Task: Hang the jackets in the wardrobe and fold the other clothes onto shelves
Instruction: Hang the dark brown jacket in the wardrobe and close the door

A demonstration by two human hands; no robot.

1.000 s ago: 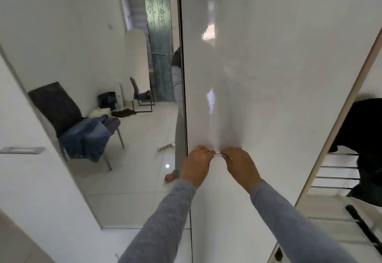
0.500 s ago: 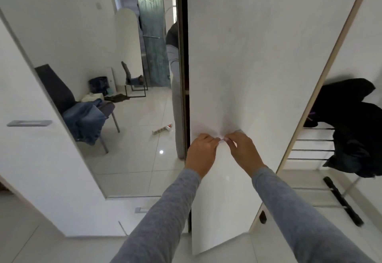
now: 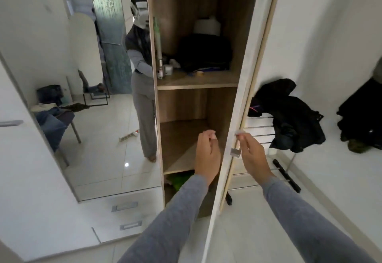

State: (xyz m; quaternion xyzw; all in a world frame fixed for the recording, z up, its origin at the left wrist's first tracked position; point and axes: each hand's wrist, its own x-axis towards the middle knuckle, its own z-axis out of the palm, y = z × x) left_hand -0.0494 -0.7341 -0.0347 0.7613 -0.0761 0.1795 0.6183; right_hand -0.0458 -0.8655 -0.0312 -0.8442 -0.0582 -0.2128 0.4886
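Wood-grain shelves (image 3: 186,138) show inside the wardrobe (image 3: 202,4). Its white door (image 3: 256,56) stands edge-on and partly open. The right hand (image 3: 255,157) pinches the small metal handle (image 3: 235,152) with its fingertips. The left hand (image 3: 206,155) hangs in front of the opening, fingers loosely curled and holding nothing.

The step in hand looks to be opening the door fully. A light, steady pull on the handle should do it, and the free hand could steady the door's edge.

A black jacket (image 3: 289,116) is draped over a drying rack (image 3: 259,127) just behind the door. The door probably needs to be slowed before it knocks the rack. A black bag (image 3: 204,54) sits on the upper shelf.
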